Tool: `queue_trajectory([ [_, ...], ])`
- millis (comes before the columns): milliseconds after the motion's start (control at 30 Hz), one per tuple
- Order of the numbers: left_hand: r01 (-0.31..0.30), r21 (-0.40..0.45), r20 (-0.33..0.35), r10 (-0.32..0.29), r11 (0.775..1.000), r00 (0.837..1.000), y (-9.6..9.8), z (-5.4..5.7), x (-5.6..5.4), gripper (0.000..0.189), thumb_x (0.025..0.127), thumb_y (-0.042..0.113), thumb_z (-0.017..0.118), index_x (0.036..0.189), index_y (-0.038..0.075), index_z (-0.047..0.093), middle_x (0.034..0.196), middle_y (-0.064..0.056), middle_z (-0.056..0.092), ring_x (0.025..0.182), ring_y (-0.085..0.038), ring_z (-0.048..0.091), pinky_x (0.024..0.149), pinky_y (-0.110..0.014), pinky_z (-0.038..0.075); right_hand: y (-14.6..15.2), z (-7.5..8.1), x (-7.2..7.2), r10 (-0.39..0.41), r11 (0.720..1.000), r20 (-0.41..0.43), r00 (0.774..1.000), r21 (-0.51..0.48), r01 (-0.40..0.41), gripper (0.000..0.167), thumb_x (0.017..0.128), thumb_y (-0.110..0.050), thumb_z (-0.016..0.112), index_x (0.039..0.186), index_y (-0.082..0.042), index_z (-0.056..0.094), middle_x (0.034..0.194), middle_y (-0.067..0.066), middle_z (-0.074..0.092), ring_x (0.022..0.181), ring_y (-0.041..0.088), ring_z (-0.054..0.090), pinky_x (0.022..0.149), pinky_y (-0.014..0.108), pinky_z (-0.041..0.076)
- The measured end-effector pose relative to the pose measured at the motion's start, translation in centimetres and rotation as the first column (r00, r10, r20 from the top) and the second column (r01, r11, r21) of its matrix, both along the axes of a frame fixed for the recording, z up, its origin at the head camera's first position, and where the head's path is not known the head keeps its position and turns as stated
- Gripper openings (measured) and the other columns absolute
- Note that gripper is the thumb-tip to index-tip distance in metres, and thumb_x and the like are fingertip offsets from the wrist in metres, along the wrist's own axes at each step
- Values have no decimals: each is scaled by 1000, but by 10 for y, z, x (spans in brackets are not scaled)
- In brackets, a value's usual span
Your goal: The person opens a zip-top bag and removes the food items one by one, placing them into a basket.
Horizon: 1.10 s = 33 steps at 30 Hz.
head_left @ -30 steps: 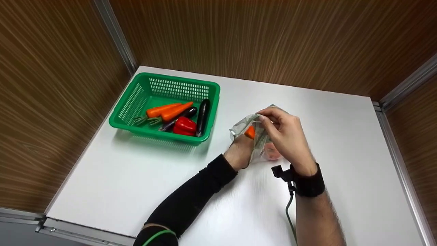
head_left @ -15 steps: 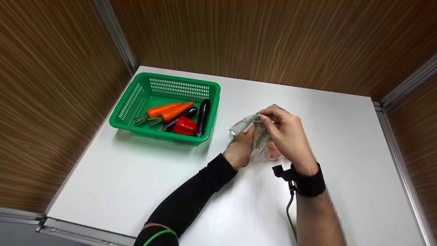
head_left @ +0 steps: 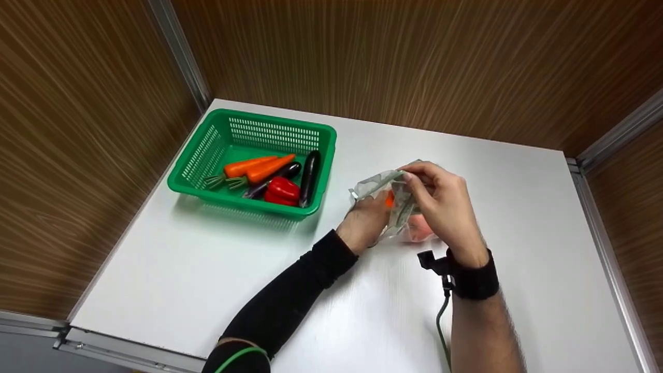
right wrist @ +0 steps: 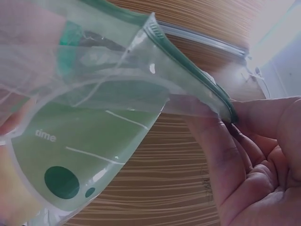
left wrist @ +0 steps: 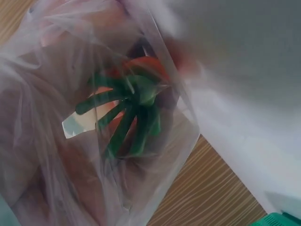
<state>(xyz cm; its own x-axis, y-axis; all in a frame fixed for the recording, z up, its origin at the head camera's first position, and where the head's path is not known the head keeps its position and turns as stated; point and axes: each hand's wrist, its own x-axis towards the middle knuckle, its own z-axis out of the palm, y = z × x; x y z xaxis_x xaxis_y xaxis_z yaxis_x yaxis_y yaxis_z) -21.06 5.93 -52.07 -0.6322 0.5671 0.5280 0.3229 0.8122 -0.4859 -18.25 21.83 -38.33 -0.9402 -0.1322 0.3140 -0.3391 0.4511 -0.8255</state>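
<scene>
My left hand (head_left: 365,220) reaches inside a clear zip bag (head_left: 375,182) and holds a carrot (head_left: 389,199), mostly hidden by the fingers and plastic. In the left wrist view the carrot's green stems (left wrist: 129,110) show through the film. My right hand (head_left: 443,202) pinches the bag's green-edged rim between thumb and fingers, clear also in the right wrist view, where the bag's printed green panel (right wrist: 89,136) hangs beside it. Low in the bag lies a reddish-orange thing (head_left: 418,228), blurred by the plastic, its kind unclear.
To the left stands a green plastic basket (head_left: 331,155) with two carrots (head_left: 264,170), two eggplants (head_left: 310,176) and a red bell pepper (head_left: 282,191). Wood-grain panels (head_left: 383,62) border the white table (head_left: 207,280) at the back and sides. A cable (head_left: 440,321) trails from the right wrist.
The left hand shifts slightly within the bag, and the orange seen by its fingers changes position. The right hand, still pinching the rim, moves a little to the right.
</scene>
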Motion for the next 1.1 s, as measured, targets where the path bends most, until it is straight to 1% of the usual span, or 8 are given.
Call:
queue_trajectory([
  [133,-2,-14,-21,2,1000,1000,-2,12,-3,20,103,21,78,117,33,84,110,14,79,86,-2,76,62,-17,60,2,2,-1,-17,1000,1,1000,-25,18,18,116,-3,71,126,2,85,122,20,87,109,2,84,93,12,65],
  [300,67,134,156,-88,989,984,-6,32,-6,28,108,8,72,116,30,88,111,7,82,89,-11,79,67,-25,67,3,3,-2,-36,998,-11,999,-50,35,17,116,-2,70,125,2,85,120,15,87,117,25,88,95,15,67],
  [367,78,214,233,-128,974,964,-8,40,-6,25,111,7,71,114,26,87,109,3,83,87,-16,81,71,-28,70,4,3,-3,-41,998,-14,999,-54,40,17,116,-2,71,125,3,84,121,18,87,116,21,88,95,15,67],
  [500,85,313,314,-188,946,931,-15,56,-5,20,112,8,72,113,20,89,105,-1,84,92,-21,87,74,-31,73,6,3,-3,-66,997,-32,997,-49,64,17,115,-3,71,125,3,84,121,23,87,111,8,86,93,12,65],
  [733,73,430,440,-279,900,854,-32,81,-1,13,112,8,77,118,10,89,112,-6,86,107,-26,88,88,-35,74,9,3,-5,-117,991,-62,991,-68,113,19,116,-4,71,126,7,82,120,27,87,102,-10,80,90,9,64],
  [833,93,466,448,-325,880,833,-40,92,0,13,111,11,81,121,9,88,114,-6,86,111,-25,87,94,-34,73,9,3,-4,-127,990,-59,990,-76,123,19,116,-5,71,127,5,83,121,25,88,106,-2,84,91,10,64],
  [967,115,510,452,-379,852,807,-52,106,4,15,110,15,84,123,8,88,116,-7,86,111,-25,87,97,-35,73,9,4,-4,-140,987,-51,989,-84,136,19,117,-6,70,128,3,84,120,19,90,114,22,89,94,12,65],
  [1100,121,556,475,-434,822,765,-63,118,8,18,108,14,86,124,5,87,119,-10,86,112,-28,86,102,-40,72,10,4,-3,-145,986,-44,989,-85,141,19,117,-6,70,128,2,84,120,15,90,117,31,89,96,12,65],
])
